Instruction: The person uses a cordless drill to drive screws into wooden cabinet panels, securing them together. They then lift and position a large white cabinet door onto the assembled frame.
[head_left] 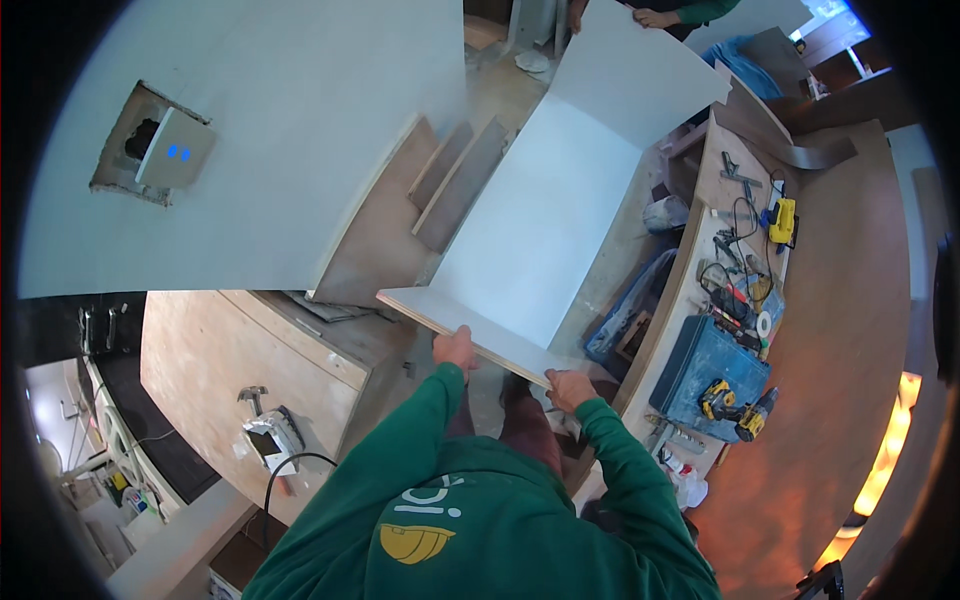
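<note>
Plywood worktops (250, 350) and dusty floor (610, 260) around white board (540, 220).

1. One large white board (545, 220), centre of the frame.
2. Two hands of the wearer gripping its near edge: left hand (456, 350), right hand (570, 388).
3. One other person's hand (655, 17), top edge.
4. One yellow drill (735, 408), right.
5. One blue case (712, 362), right.
6. One hammer (252, 395), lower left.

Long white board (545, 220) (laminated), level
</note>
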